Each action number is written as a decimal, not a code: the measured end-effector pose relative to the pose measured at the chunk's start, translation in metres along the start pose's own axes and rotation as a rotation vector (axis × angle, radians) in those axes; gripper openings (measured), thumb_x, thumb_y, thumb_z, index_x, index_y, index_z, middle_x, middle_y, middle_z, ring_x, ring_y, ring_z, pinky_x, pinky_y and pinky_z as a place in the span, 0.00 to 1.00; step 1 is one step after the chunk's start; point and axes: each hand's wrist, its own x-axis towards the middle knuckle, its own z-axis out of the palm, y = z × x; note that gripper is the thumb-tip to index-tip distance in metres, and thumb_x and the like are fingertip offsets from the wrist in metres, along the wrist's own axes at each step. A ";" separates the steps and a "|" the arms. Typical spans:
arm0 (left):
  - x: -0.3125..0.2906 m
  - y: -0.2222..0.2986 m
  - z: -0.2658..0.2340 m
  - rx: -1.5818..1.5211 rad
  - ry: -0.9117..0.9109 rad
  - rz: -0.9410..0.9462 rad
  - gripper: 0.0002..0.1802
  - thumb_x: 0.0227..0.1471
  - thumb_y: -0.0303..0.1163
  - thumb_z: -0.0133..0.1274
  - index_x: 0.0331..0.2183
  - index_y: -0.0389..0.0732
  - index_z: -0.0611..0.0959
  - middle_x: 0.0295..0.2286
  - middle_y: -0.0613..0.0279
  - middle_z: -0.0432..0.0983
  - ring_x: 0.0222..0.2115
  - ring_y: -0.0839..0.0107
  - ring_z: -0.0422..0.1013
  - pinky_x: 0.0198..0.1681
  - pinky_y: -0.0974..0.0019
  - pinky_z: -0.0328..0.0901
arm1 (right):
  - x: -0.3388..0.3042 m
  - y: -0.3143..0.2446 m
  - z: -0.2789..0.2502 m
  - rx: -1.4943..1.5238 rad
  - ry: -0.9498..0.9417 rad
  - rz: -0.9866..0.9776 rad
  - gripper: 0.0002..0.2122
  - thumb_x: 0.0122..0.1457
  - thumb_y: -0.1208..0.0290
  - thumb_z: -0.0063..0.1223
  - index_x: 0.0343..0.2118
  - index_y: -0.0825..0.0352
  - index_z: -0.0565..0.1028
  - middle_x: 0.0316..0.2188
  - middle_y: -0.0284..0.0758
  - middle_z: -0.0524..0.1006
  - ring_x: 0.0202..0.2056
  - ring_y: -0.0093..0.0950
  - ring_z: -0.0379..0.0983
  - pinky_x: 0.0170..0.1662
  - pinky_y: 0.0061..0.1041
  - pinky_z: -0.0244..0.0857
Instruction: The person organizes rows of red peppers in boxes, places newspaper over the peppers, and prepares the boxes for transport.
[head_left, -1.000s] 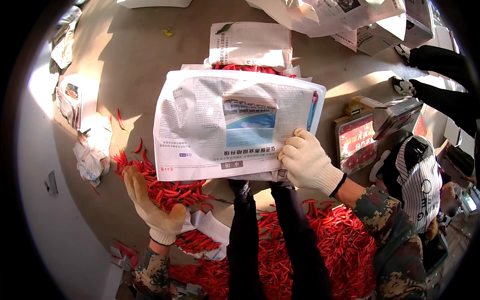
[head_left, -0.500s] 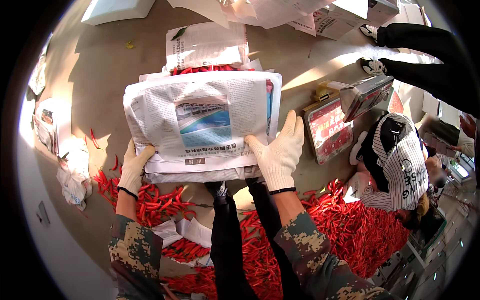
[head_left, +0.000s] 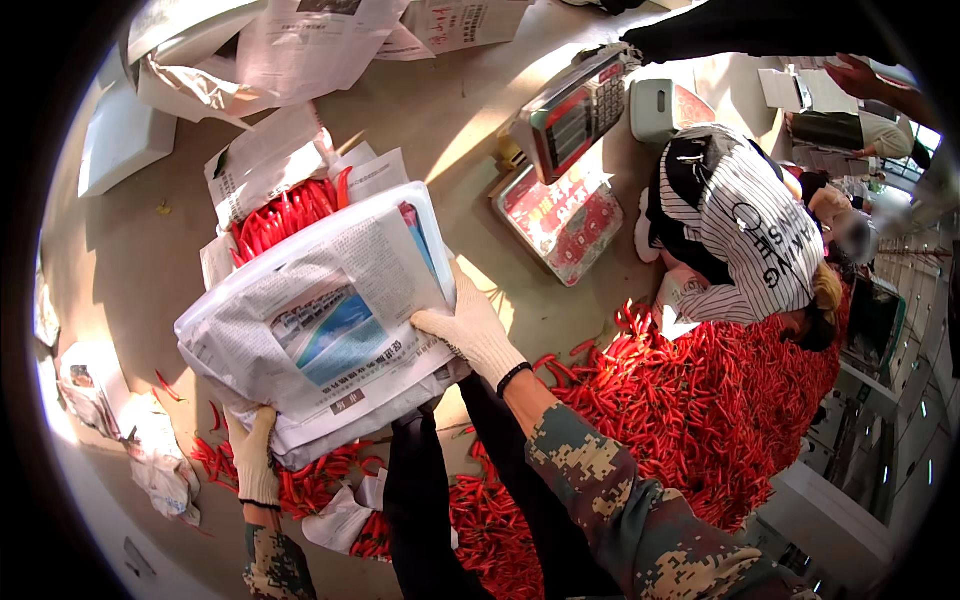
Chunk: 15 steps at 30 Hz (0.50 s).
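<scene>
Both hands, in cream knitted gloves, hold a white foam box whose top is covered with newspaper. My left hand grips the near left corner, its fingers partly hidden under the box. At the right side my right hand is closed on the edge, the thumb lying over the paper. The box slants, its right end farther from me. Just beyond it, red chili peppers sit among newspaper sheets, partly hidden by the held box.
A platform scale with a tilted display stands ahead right. A big heap of red chilies covers the floor at right, a person in a striped top bending over it. White foam boxes and loose papers lie far left.
The view has turned to the right, bringing the scale nearer the middle. The held box now slants, its right end raised in the picture; both hands keep their hold.
</scene>
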 end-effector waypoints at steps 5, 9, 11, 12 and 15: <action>-0.022 0.024 0.018 -0.039 -0.020 -0.138 0.54 0.54 0.29 0.65 0.77 0.40 0.58 0.66 0.52 0.68 0.64 0.58 0.66 0.69 0.58 0.59 | -0.023 -0.001 -0.012 -0.165 0.113 0.127 0.45 0.48 0.54 0.74 0.67 0.70 0.69 0.56 0.53 0.80 0.57 0.44 0.79 0.62 0.37 0.70; -0.037 -0.005 0.041 -0.016 -0.010 -0.198 0.56 0.53 0.31 0.68 0.76 0.38 0.59 0.65 0.48 0.71 0.62 0.58 0.69 0.67 0.58 0.63 | -0.030 -0.014 -0.037 -0.129 0.065 0.137 0.37 0.49 0.59 0.77 0.62 0.66 0.73 0.53 0.41 0.81 0.54 0.35 0.79 0.61 0.34 0.70; -0.044 -0.044 0.079 -0.077 -0.063 -0.201 0.57 0.52 0.33 0.70 0.76 0.38 0.58 0.64 0.48 0.71 0.60 0.58 0.70 0.65 0.57 0.65 | -0.036 0.001 -0.064 -0.110 0.100 0.158 0.35 0.49 0.63 0.78 0.60 0.65 0.75 0.51 0.36 0.81 0.53 0.29 0.77 0.60 0.31 0.70; -0.043 -0.051 0.083 -0.074 -0.097 -0.224 0.58 0.52 0.34 0.70 0.76 0.38 0.58 0.64 0.47 0.72 0.60 0.58 0.71 0.64 0.57 0.66 | -0.036 -0.002 -0.064 -0.091 0.106 0.195 0.34 0.49 0.65 0.78 0.59 0.65 0.75 0.49 0.34 0.81 0.52 0.26 0.75 0.59 0.30 0.69; -0.034 -0.084 0.109 -0.083 -0.085 -0.214 0.58 0.54 0.37 0.70 0.76 0.37 0.57 0.62 0.47 0.73 0.58 0.59 0.73 0.62 0.57 0.68 | -0.026 0.008 -0.076 -0.143 0.093 0.246 0.32 0.51 0.66 0.77 0.59 0.65 0.75 0.49 0.32 0.80 0.50 0.24 0.74 0.58 0.27 0.69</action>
